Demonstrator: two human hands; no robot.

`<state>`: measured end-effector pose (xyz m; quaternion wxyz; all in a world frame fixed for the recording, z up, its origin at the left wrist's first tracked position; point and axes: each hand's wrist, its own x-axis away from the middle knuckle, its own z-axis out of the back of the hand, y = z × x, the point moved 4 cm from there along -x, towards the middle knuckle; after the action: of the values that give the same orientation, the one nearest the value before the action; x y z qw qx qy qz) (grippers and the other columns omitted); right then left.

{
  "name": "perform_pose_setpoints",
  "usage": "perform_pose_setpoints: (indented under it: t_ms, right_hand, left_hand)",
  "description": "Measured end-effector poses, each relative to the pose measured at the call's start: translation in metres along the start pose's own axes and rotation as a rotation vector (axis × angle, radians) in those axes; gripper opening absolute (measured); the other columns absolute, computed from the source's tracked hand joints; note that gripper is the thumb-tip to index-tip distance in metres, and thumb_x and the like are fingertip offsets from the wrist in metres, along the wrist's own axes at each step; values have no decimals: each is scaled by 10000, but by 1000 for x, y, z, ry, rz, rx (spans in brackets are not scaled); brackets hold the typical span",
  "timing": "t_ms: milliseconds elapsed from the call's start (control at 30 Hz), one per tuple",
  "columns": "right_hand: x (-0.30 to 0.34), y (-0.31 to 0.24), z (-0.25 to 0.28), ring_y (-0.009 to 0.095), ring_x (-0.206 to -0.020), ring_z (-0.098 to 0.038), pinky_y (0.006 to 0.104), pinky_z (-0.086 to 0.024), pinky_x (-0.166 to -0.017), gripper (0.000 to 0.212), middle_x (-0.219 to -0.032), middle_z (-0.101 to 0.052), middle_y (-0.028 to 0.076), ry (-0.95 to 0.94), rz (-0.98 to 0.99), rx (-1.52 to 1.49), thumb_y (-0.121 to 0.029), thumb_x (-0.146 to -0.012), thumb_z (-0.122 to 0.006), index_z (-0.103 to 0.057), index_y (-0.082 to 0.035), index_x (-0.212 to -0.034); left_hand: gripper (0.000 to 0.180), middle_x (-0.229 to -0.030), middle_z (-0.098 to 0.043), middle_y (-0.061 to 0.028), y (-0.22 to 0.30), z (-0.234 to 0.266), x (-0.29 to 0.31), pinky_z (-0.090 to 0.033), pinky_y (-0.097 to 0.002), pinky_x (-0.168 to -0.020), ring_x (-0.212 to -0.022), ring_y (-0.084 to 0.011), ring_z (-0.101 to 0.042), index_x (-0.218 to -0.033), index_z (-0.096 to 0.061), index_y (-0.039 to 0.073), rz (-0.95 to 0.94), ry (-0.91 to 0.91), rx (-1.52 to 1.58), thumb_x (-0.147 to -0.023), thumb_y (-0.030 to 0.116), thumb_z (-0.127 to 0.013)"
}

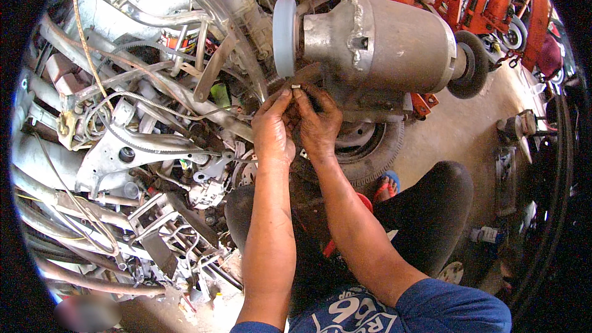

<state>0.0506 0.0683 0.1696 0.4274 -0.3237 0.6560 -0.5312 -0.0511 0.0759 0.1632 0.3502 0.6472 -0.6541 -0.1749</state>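
A bench grinder (pixel 385 46) with a dull metal body stands in front of me, a pale blue-grey grinding wheel (pixel 284 37) on its left end and a dark round wheel (pixel 470 65) on its right end. Just below the pale wheel, my left hand (pixel 272 126) and my right hand (pixel 318 124) meet, both closed in a pinch. Between their fingertips is a small, shiny metal piece (pixel 296 87); its exact kind is too small to make out. Whether the piece touches the wheel I cannot tell.
Piled metal scrap, with a control arm (pixel 132 151), bent pipes and wires, fills the left side. A tyre (pixel 385 154) lies under the grinder. Red metal frames (pixel 493 0) stand at the back right, near a concrete floor (pixel 447 123). My sandalled foot (pixel 387 186) shows beside my knee.
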Motion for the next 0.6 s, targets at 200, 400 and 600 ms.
perform_pose_setpoints:
  t_ms: [200,400,600]
  right_hand:
    - [-1,-8,3,249,-872,-698,351,-532,-799,187,-971,-733,148,12,255,275,-111,-865,-760,-738,6,-1008]
    - [46,20,53,294,-835,-697,382,-539,-778,297,-934,-720,188,-373,194,495,-207,-788,-790,-727,9,-981]
    - [178,215,213,387,-901,-708,492,-549,-816,460,-958,-738,200,-994,-450,1152,-449,-780,-756,-740,-22,-949]
  left_hand:
    - [272,-1067,-718,-92,-5,10,-6,-546,-313,-846,-924,-182,-689,-1153,-695,-32,-12,0,-5,-938,134,-705]
    - [289,-1004,-717,-55,21,33,5,-525,-335,-838,-855,-194,-673,-1076,-704,54,-68,110,-500,-922,299,-714]
    - [248,-933,-692,-54,51,26,27,-512,-260,-718,-776,-124,-651,-1134,-682,14,-202,235,-527,-938,163,-704]
